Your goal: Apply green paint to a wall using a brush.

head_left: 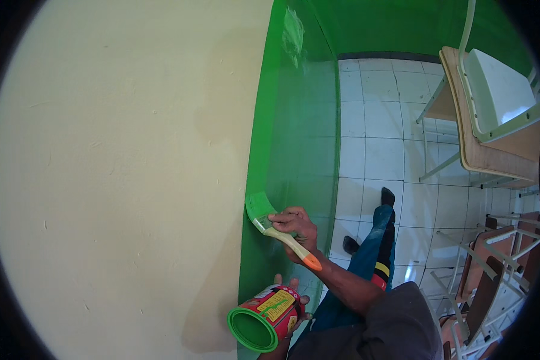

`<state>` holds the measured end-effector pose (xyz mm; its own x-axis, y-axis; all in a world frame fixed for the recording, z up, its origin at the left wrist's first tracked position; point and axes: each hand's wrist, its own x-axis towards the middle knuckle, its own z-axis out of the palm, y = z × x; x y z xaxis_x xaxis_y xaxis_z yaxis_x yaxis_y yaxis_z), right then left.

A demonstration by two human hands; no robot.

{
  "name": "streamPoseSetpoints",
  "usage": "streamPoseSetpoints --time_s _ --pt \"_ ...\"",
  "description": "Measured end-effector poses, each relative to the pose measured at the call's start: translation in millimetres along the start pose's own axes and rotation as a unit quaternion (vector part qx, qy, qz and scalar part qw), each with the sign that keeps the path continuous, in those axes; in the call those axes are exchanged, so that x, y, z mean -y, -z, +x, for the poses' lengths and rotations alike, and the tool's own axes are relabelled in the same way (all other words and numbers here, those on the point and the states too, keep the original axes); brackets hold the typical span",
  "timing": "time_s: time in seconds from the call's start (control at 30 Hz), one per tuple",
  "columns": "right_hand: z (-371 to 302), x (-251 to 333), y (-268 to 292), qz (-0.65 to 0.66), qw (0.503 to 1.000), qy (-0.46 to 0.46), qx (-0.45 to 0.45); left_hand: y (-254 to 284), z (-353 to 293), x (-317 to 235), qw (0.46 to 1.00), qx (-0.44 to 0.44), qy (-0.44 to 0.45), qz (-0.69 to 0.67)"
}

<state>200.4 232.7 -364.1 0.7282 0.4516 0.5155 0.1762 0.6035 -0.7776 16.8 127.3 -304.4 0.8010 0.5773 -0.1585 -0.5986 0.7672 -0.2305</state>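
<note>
My right hand (298,227) is closed around a paintbrush (280,236) with a pale wooden handle and an orange tip. Its bristles, covered in green paint, touch the upper edge of the green band (294,150) where it meets the cream wall (126,168). Lower down, the fingers of my left hand (304,305) wrap around a paint can (264,318) with a red and yellow label. The can is tilted, its open mouth rimmed with green paint, and a green drip runs down the label. Most of the left palm is hidden behind the can.
White floor tiles (381,120) lie to the right of the wall, with my legs and feet over them. A wooden desk (468,138) bears a white chair (498,90) at the far right. Below it stand several stacked chairs (492,276) with metal frames.
</note>
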Motion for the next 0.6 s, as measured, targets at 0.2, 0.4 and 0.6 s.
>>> streamPoseSetpoints --time_s 0.2,0.4,0.6 --pt "1 5 -1 0.01 1.0 -0.021 -0.002 -8 5 1 1.0 -0.007 0.001 0.002" --pt "-1 8 2 0.01 1.0 -0.018 0.01 -13 6 1 1.0 -0.004 0.003 0.002" --pt "-1 13 6 0.024 0.999 -0.031 0.019 -14 5 2 1.0 -0.014 -0.001 0.015"
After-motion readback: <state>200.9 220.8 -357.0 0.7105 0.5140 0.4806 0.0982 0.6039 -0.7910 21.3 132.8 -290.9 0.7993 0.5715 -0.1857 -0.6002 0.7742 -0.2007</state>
